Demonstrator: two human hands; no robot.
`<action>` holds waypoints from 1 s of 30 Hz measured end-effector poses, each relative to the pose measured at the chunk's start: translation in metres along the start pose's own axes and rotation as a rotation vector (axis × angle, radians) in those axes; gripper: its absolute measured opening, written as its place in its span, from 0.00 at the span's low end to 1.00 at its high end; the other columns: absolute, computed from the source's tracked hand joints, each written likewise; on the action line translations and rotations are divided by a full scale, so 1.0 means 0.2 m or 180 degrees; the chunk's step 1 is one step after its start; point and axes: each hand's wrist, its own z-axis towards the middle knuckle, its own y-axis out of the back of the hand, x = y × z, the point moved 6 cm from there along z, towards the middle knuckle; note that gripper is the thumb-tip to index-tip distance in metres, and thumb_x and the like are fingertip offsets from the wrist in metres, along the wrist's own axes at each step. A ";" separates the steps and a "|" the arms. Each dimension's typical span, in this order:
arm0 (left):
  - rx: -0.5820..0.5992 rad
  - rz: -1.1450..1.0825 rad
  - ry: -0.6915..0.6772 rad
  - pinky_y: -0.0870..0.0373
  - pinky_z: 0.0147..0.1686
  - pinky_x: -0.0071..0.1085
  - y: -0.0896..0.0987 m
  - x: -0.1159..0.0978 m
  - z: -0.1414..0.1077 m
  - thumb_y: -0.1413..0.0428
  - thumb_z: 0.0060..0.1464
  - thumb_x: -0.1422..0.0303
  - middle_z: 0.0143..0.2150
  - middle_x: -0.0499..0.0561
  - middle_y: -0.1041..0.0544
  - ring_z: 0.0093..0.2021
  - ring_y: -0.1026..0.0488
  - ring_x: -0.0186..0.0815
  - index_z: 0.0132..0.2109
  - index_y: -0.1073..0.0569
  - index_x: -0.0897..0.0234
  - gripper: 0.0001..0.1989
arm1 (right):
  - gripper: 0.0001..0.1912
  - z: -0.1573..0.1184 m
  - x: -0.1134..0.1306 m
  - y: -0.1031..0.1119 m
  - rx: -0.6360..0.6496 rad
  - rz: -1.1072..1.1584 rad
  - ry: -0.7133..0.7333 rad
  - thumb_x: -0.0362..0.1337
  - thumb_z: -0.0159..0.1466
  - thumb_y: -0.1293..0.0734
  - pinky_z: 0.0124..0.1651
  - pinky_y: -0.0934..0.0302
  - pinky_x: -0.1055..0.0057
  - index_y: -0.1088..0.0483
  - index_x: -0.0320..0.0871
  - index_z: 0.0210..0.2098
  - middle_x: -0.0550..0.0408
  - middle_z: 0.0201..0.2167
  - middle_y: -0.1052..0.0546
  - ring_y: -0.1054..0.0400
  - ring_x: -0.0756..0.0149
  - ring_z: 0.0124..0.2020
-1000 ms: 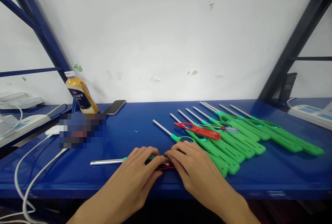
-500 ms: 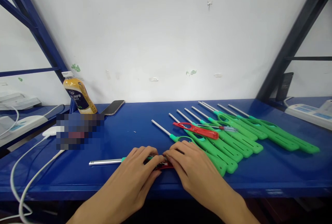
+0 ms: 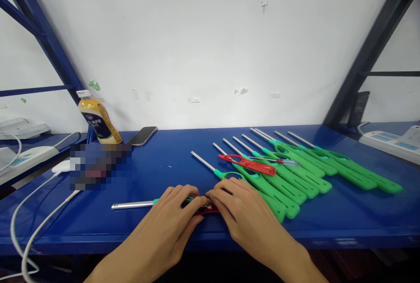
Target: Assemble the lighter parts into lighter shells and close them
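Near the table's front edge, both hands are closed on one long-necked lighter (image 3: 133, 205) with a red body. Its metal tube points left. My left hand (image 3: 179, 217) wraps over the teal collar and the front of the body. The fingers of my right hand (image 3: 238, 208) pinch the body just beside the left fingertips. Small parts inside the red shell show between the hands, but fingers cover most of them. Just beyond my right hand lie several green lighters (image 3: 288, 182) in a row. A loose red shell half (image 3: 252, 165) and a screwdriver (image 3: 288, 162) rest on them.
A yellow drink bottle (image 3: 100, 119) and a phone (image 3: 144, 136) are at the back left. White cables (image 3: 36, 230) run down the left side. Power strips (image 3: 390, 143) stand beyond the blue table (image 3: 157, 160) on both sides. A white wall rises behind.
Both hands hold almost the same pose on the lighter. The whole view has shifted very slightly; nothing else has visibly moved.
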 end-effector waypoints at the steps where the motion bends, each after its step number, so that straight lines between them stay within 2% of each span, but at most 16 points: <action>1: -0.0002 -0.0003 -0.0006 0.27 0.52 0.48 0.00 0.00 0.00 0.54 0.75 0.73 0.56 0.53 0.28 0.50 0.29 0.45 0.65 0.34 0.54 0.17 | 0.13 0.00 0.00 0.00 -0.0008 0.0000 0.0003 0.25 0.75 0.39 0.49 0.36 0.57 0.25 0.46 0.44 0.54 0.43 0.23 0.30 0.57 0.44; 15: -0.0042 -0.0031 0.0002 0.26 0.54 0.48 0.00 0.00 0.00 0.52 0.75 0.72 0.57 0.51 0.27 0.52 0.27 0.45 0.66 0.36 0.50 0.18 | 0.13 0.00 0.00 -0.01 -0.0034 -0.0003 0.0027 0.26 0.75 0.39 0.49 0.36 0.58 0.25 0.46 0.44 0.54 0.43 0.22 0.30 0.57 0.44; 23: -0.0245 -0.0121 0.0161 0.26 0.60 0.47 0.00 0.05 -0.02 0.48 0.75 0.65 0.61 0.49 0.27 0.58 0.27 0.44 0.67 0.38 0.49 0.18 | 0.13 -0.01 -0.01 -0.01 -0.0028 0.0018 0.0010 0.25 0.75 0.39 0.50 0.35 0.56 0.25 0.46 0.45 0.53 0.42 0.23 0.30 0.57 0.44; 30: -0.0131 -0.0142 0.0188 0.25 0.59 0.47 -0.01 0.05 -0.03 0.50 0.76 0.65 0.61 0.49 0.28 0.58 0.27 0.43 0.68 0.37 0.47 0.18 | 0.13 -0.01 -0.01 -0.01 -0.0108 0.0173 0.0019 0.26 0.76 0.40 0.52 0.35 0.55 0.26 0.47 0.47 0.54 0.44 0.23 0.30 0.57 0.45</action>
